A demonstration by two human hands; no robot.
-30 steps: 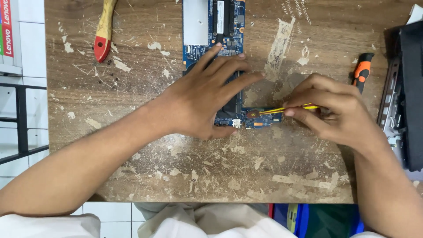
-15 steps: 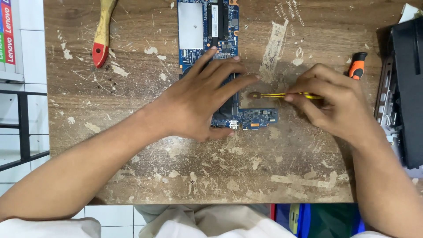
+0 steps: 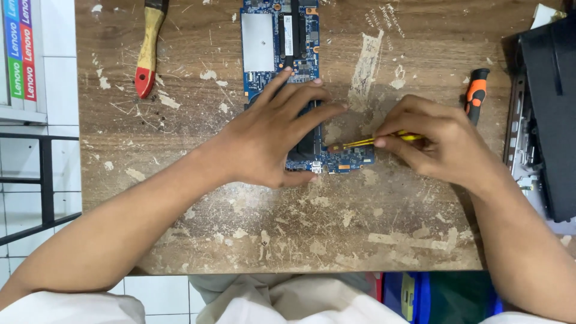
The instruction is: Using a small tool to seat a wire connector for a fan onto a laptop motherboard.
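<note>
The right hand (image 3: 441, 147) is pinched around a thin yellow screwdriver (image 3: 375, 141), thumb and fingers closed on its shaft so that most of the handle is hidden in the grip. The tool lies nearly flat and points toward the blue circuit board (image 3: 282, 42), its tip meeting the board's lower right corner, just beside the fingertips of the other hand.

The left hand (image 3: 273, 141) holds nothing; it lies palm down with fingers spread, pressing flat on the lower half of the circuit board and covering much of it. Its thumb rests along the board's bottom edge.

The circuit board itself is long and narrow, running from under the left hand up past the top of the view, with a silver rectangular shield on its upper left part and dark slots beside that.

The board lies on a worn wooden table (image 3: 300, 240), its surface flecked with pale scraps and torn tape. Well to the left of the board lies a paintbrush (image 3: 147, 51) with a yellow wooden handle and red tip. To the right of the board, past the right hand, an orange and black tool (image 3: 477, 90) rests on the table, and beyond it sits a dark opened laptop casing (image 3: 549, 120) at the table's edge
</note>
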